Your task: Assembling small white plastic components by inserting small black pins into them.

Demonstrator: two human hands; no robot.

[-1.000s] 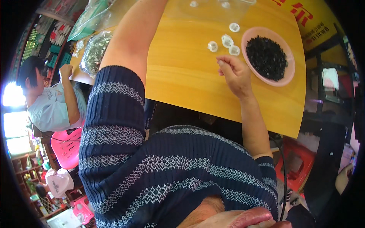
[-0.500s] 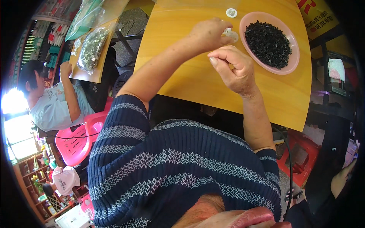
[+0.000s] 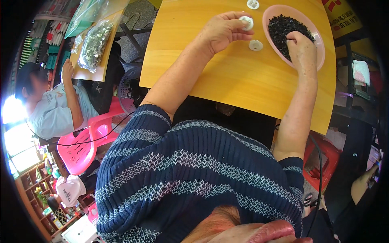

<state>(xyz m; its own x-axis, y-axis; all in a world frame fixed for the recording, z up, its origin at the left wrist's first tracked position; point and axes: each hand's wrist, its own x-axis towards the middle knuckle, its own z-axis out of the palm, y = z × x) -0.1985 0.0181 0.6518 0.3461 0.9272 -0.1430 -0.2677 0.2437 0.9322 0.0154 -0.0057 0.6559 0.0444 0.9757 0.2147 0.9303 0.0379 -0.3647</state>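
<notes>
My left hand (image 3: 227,31) pinches a small round white plastic part (image 3: 246,23) between thumb and fingers, above the wooden table (image 3: 182,52). Just below that hand lies a second white disc (image 3: 255,45), flat on the wood. A third white round part (image 3: 253,4) sits farther back. My right hand (image 3: 303,49) reaches into a pink oval bowl (image 3: 319,56), its fingers curled closed against a heap of small black plastic pieces (image 3: 285,26). What its fingertips grip is hidden.
At the left, another person (image 3: 60,101) sits on a pink plastic chair (image 3: 79,152) by a second table with a clear bag of small parts (image 3: 96,46). A red stool (image 3: 324,160) stands right of my table, near a black cable (image 3: 319,182).
My right hand has moved from beside the left hand rightward into the bowl. My left hand has turned and lifted a white part, while one disc lies on the table.
</notes>
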